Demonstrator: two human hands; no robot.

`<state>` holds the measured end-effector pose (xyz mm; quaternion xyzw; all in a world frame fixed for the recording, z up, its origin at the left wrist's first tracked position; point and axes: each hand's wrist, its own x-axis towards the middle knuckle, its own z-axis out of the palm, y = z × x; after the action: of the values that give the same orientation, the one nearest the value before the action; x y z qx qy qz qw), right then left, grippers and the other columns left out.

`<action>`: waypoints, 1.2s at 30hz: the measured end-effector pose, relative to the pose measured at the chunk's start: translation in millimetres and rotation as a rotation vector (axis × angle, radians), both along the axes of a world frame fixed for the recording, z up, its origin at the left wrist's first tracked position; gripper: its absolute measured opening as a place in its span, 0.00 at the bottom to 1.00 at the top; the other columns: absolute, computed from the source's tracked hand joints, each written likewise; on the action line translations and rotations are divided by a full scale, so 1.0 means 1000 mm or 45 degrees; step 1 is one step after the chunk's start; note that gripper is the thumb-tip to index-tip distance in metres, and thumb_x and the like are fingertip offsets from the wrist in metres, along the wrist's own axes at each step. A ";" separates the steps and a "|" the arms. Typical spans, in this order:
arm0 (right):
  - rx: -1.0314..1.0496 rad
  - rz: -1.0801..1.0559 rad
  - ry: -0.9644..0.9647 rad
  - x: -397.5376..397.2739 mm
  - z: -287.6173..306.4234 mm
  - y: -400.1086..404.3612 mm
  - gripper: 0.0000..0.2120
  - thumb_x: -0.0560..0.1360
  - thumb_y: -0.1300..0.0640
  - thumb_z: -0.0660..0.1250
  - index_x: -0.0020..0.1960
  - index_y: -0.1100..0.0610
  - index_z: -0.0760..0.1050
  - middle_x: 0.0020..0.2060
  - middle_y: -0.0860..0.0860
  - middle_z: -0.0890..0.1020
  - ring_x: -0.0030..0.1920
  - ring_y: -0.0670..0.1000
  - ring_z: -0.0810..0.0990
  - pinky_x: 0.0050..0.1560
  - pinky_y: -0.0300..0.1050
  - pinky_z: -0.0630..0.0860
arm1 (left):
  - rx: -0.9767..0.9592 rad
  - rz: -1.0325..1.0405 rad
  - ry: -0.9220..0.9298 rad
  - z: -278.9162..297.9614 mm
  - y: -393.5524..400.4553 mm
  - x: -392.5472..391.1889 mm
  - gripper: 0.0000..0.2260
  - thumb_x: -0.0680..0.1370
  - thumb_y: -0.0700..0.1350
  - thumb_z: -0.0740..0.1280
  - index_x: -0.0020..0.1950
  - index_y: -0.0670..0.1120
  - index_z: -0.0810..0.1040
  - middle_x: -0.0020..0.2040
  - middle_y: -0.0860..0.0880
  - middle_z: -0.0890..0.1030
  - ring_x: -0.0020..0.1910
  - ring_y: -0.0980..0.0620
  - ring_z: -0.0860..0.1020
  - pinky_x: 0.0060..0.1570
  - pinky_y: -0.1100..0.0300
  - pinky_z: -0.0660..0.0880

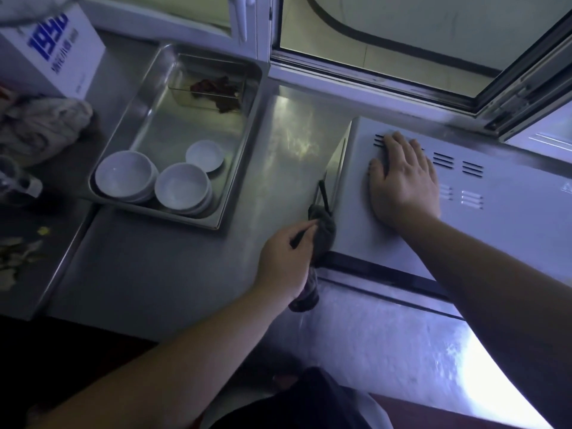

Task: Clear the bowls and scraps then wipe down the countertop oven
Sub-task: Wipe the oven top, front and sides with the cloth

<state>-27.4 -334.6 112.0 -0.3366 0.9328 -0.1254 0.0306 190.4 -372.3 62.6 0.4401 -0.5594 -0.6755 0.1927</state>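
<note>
Gripping the dark crumpled rag [323, 230] in your left hand [286, 258] at the white metal oven [510, 212]'s left front corner; right hand [402, 178] flat, fingers spread, on top.

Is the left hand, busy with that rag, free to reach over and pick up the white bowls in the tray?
Probably not yet: the left hand grips the dark rag at the oven's side. Nothing blocks the counter between it and the bowls.

surface [173, 274]: brushed metal, dull sheen
tray [198, 97]: shiny steel
bowls [182, 187]: glossy white
oven [510, 230]: smooth matt metal
rag [325, 230]: dark cloth
</note>
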 end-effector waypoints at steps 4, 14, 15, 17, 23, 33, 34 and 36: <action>-0.003 -0.009 -0.003 -0.001 -0.002 0.000 0.29 0.82 0.42 0.50 0.82 0.49 0.58 0.82 0.46 0.59 0.82 0.50 0.52 0.82 0.51 0.47 | 0.012 0.027 -0.013 0.008 0.023 0.023 0.09 0.82 0.49 0.66 0.55 0.59 0.85 0.53 0.58 0.86 0.55 0.55 0.84 0.61 0.48 0.79; 0.005 -0.004 0.000 -0.001 -0.002 0.000 0.29 0.83 0.42 0.50 0.82 0.48 0.58 0.82 0.46 0.59 0.83 0.50 0.52 0.82 0.49 0.46 | 0.021 0.046 -0.029 0.001 0.003 0.000 0.09 0.82 0.46 0.67 0.59 0.52 0.85 0.54 0.56 0.86 0.56 0.57 0.83 0.64 0.52 0.78; 0.005 -0.003 0.001 -0.001 -0.002 0.000 0.29 0.83 0.42 0.50 0.82 0.48 0.58 0.82 0.46 0.59 0.83 0.50 0.52 0.82 0.49 0.46 | 0.013 0.029 -0.040 -0.001 -0.003 -0.007 0.09 0.82 0.47 0.67 0.59 0.52 0.85 0.54 0.55 0.86 0.57 0.56 0.83 0.64 0.51 0.78; -0.002 -0.002 -0.002 -0.001 -0.003 -0.001 0.29 0.83 0.42 0.50 0.82 0.48 0.58 0.82 0.46 0.59 0.82 0.50 0.52 0.82 0.49 0.46 | -0.015 0.015 -0.069 -0.005 -0.017 -0.024 0.10 0.81 0.49 0.67 0.59 0.52 0.85 0.54 0.55 0.86 0.56 0.55 0.83 0.62 0.50 0.79; -0.003 -0.015 -0.013 -0.002 -0.001 -0.001 0.29 0.83 0.42 0.51 0.82 0.48 0.59 0.82 0.45 0.59 0.82 0.49 0.52 0.82 0.49 0.46 | -0.210 -0.078 -0.232 -0.003 -0.065 -0.082 0.13 0.82 0.52 0.65 0.63 0.50 0.84 0.55 0.53 0.85 0.54 0.54 0.82 0.55 0.59 0.78; -0.028 -0.029 -0.026 -0.001 -0.001 -0.003 0.29 0.82 0.44 0.54 0.81 0.48 0.61 0.81 0.44 0.61 0.82 0.50 0.54 0.82 0.49 0.47 | -0.282 -0.162 -0.346 -0.014 -0.126 -0.166 0.14 0.83 0.53 0.62 0.58 0.49 0.84 0.50 0.52 0.84 0.51 0.49 0.81 0.45 0.61 0.71; -0.036 -0.033 -0.027 -0.001 0.000 -0.002 0.28 0.82 0.44 0.54 0.81 0.48 0.62 0.81 0.45 0.61 0.82 0.51 0.54 0.82 0.49 0.47 | -0.261 -0.171 -0.347 -0.012 -0.129 -0.170 0.14 0.83 0.54 0.62 0.58 0.50 0.84 0.50 0.52 0.84 0.51 0.49 0.81 0.45 0.61 0.71; -0.036 -0.035 -0.027 -0.001 0.000 -0.002 0.28 0.82 0.43 0.54 0.81 0.48 0.62 0.81 0.45 0.61 0.82 0.51 0.54 0.82 0.49 0.47 | -0.220 -0.183 -0.338 -0.008 -0.133 -0.175 0.15 0.82 0.56 0.62 0.57 0.50 0.84 0.50 0.51 0.84 0.50 0.48 0.81 0.43 0.61 0.72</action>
<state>-28.8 -336.4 112.0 -0.3228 0.9350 -0.1426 0.0342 15.1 -505.4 54.1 0.4660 -0.6661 -0.5727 0.1055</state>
